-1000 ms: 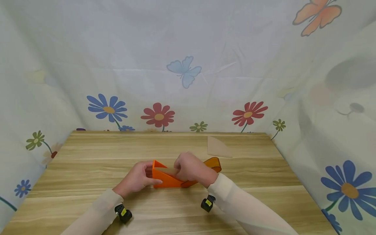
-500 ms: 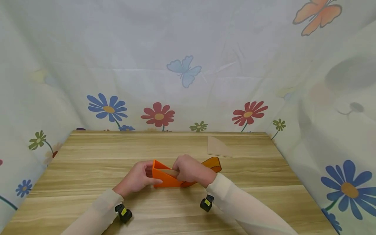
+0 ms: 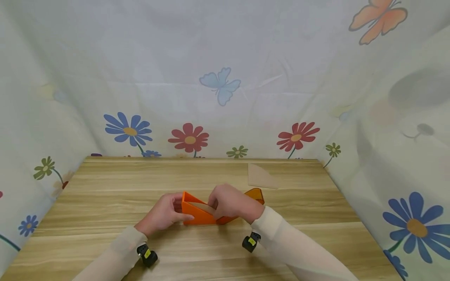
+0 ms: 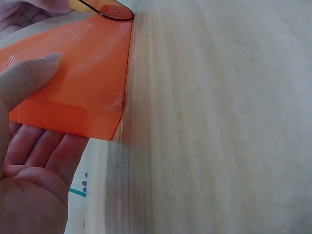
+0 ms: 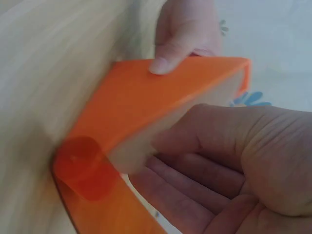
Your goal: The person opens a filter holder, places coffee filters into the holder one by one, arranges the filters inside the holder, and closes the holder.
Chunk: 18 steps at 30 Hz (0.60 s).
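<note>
An orange wedge-shaped box [image 3: 198, 217] stands on the table in the head view, its see-through amber lid [image 3: 257, 194] swung open to the right. My left hand [image 3: 164, 212] grips the box's left end, the thumb [image 4: 36, 75] on the near wall and the fingers behind. Inside the box lies brown paper [image 5: 134, 151] that looks like a coffee filter; how many sheets cannot be told. My right hand [image 3: 230, 201] reaches over the box, thumb and forefinger pinching the paper at its edge. Another brown fan-shaped coffee filter [image 3: 261, 176] lies flat behind the box.
The wood-grain table [image 3: 126, 179] runs back to a white cloth [image 3: 299, 70] printed with flowers and butterflies, which also hangs at both sides. A small black camera [image 3: 147, 256] sits on each wrist.
My right hand has shifted a little, dipping and then moving slightly right. The paper now sits lower in the box. My left hand, the box and the loose filter have stayed put.
</note>
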Motion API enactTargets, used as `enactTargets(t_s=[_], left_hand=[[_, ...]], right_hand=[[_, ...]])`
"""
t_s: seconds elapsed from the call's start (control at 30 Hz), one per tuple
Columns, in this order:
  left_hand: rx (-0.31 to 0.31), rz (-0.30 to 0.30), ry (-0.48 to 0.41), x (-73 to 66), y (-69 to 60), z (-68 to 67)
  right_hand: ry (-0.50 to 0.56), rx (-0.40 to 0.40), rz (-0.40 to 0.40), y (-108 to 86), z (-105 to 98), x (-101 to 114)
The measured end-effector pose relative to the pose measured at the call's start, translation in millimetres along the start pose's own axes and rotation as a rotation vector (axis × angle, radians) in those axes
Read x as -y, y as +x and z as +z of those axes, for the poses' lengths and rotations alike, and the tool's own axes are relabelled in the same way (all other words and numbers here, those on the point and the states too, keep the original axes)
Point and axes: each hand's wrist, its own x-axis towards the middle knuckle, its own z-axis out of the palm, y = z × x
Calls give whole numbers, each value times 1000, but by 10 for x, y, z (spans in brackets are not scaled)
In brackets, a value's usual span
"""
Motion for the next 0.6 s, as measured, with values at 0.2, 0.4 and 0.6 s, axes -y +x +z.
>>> enactTargets(t_s=[0.2,0.4,0.6], left_hand=[[-3,-7,-4,-1,-1,7],[4,7,-14,7,0,11],[1,1,-17,21,8,10]], right_hand=[[110,-52,30,-150,-268,-87],[148,-137,57,-260,-544,-287],[210,-283,72,-293,-753,-575]])
